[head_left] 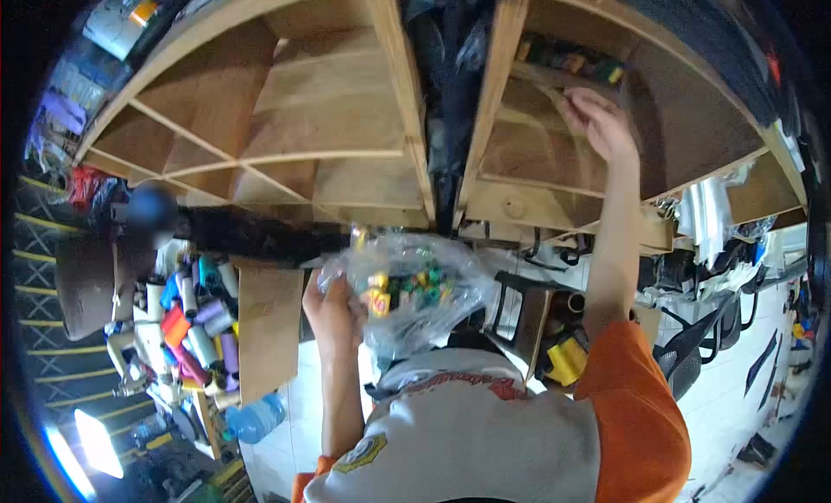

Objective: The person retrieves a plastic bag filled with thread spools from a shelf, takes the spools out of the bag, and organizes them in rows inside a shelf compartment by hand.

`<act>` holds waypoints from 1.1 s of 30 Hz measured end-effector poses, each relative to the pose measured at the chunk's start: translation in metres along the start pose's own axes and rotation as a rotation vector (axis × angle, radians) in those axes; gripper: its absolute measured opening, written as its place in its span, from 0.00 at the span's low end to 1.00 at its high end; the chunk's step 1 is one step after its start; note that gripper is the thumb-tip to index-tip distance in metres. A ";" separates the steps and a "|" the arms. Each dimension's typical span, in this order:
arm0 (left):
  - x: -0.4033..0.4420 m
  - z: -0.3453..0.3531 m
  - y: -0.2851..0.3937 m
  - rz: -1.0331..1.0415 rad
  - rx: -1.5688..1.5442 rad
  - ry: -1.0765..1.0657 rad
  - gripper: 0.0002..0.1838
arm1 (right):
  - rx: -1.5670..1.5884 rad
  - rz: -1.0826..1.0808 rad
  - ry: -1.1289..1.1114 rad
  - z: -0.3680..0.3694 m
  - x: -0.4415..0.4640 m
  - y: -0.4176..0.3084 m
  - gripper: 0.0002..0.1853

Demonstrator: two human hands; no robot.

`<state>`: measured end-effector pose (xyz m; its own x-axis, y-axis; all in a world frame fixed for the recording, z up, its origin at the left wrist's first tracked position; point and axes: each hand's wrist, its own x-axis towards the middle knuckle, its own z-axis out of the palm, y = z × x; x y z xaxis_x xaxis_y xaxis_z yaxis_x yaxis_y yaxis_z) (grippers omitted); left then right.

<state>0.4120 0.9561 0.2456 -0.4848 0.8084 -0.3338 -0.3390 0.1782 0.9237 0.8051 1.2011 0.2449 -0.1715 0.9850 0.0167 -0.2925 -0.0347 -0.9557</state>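
A clear plastic bag [472, 282] with small yellow, green and dark pieces [407, 291] inside is in front of my chest. My left hand [333, 308] has its fingers closed on the bag's left edge. Raised into the right wooden compartment, my right hand [597, 122] has its fingers bent towards each other near a thin pale strip; motion blur hides whether they hold anything. Beyond that hand, a row of small dark, green and yellow pieces [571, 60] lies at the back of the compartment.
Wooden compartments [325, 92] with thin dividers stand at the left. Below them are a cardboard panel [270, 330], a pile of colored thread spools [195, 330] and a blue water bottle [257, 418]. Another person's head [151, 209] shows at the left. Black chairs [692, 343] stand at the right.
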 end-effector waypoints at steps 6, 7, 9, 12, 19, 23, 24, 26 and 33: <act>-0.006 0.010 0.014 0.002 -0.036 -0.097 0.04 | -0.448 0.477 -1.102 0.197 -0.123 0.077 0.20; -0.011 0.009 0.014 -0.001 -0.037 -0.111 0.04 | -0.760 0.070 -1.030 0.214 -0.135 0.134 0.21; -0.014 0.010 0.017 0.010 -0.050 -0.147 0.04 | -0.770 0.129 -0.745 0.253 -0.145 0.172 0.23; -0.021 0.010 0.023 0.016 -0.015 -0.154 0.03 | -1.015 -0.236 -0.654 0.271 -0.142 0.258 0.24; -0.026 -0.006 0.021 0.015 -0.016 -0.111 0.02 | -0.899 0.034 -1.094 0.270 -0.148 0.261 0.25; -0.022 -0.010 0.012 -0.023 -0.052 -0.139 0.01 | -1.064 0.130 -1.178 0.262 -0.159 0.298 0.28; -0.021 -0.009 0.010 -0.026 -0.042 -0.145 0.01 | -0.990 0.227 -1.067 0.263 -0.163 0.238 0.25; -0.022 -0.003 0.011 -0.033 -0.044 -0.162 0.02 | -0.930 0.002 -0.985 0.252 -0.168 0.246 0.21; -0.013 -0.005 0.014 -0.046 -0.058 -0.165 0.02 | -0.836 0.008 -0.660 0.218 -0.171 0.078 0.16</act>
<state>0.4099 0.9452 0.2625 -0.3302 0.8823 -0.3355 -0.4057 0.1883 0.8944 0.6065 0.9936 0.2314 -0.7201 0.6899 -0.0743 0.4067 0.3328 -0.8508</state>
